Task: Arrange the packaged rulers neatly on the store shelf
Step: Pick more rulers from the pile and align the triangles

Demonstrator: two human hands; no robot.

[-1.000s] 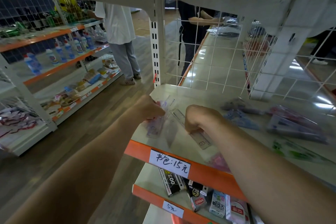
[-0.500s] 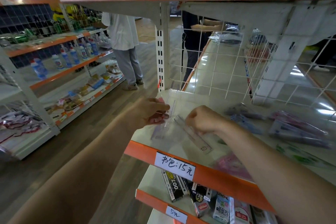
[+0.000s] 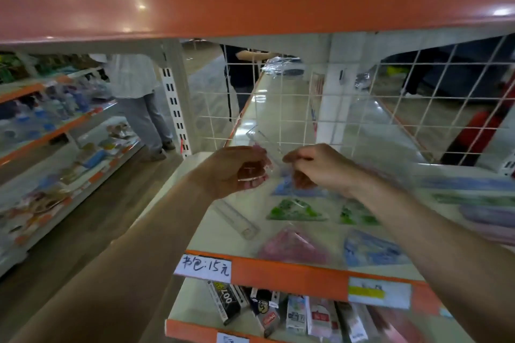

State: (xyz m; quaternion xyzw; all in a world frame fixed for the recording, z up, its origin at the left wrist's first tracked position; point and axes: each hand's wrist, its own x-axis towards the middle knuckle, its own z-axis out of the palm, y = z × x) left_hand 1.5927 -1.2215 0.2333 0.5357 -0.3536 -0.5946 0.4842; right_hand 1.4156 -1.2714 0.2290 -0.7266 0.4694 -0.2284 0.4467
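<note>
Both hands hold a clear packaged ruler set (image 3: 263,145) raised above the cream shelf (image 3: 195,220). My left hand (image 3: 234,171) grips its left side, with pink parts showing through the plastic. My right hand (image 3: 315,166) pinches its right edge. On the shelf below lie a clear straight ruler (image 3: 237,217), green triangle packs (image 3: 295,210), a pink pack (image 3: 292,246) and a blue pack (image 3: 370,249). The frame is blurred.
A white wire grid (image 3: 278,103) backs the shelf, and an orange shelf edge (image 3: 250,0) hangs overhead. A handwritten price label (image 3: 206,266) sits on the front lip. Boxed goods (image 3: 267,312) fill the lower shelf. A person (image 3: 139,97) stands in the left aisle.
Both hands have lifted the clear ruler pack off the shelf and toward the wire grid. The view has tilted up, and more packs on the shelf have come into sight.
</note>
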